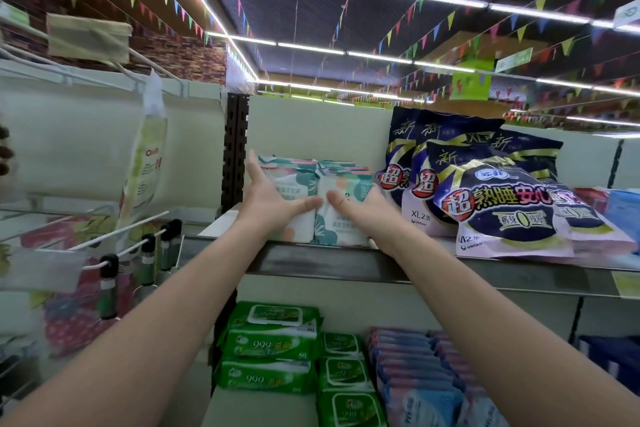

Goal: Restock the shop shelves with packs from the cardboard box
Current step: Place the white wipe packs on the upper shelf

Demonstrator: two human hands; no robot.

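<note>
Packs (pixel 318 177) in white and green stand on the top shelf (pixel 311 263), my left hand (pixel 273 198) and right hand (pixel 362 210) pressing them, fingers (pixel 308 202) straight.

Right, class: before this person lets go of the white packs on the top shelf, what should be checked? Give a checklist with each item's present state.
1. White packs stand upright on the shelf: ok.
2. Left hand and right hand both touch the packs: ok.
3. Packs pushed fully back to the wall: cannot tell, their rear is hidden.
4. Dark blue packs beside them stand neatly: not ok, they are tilted and piled up.
5. Cardboard box within reach for the next pack: cannot tell, it is not in view.
</note>
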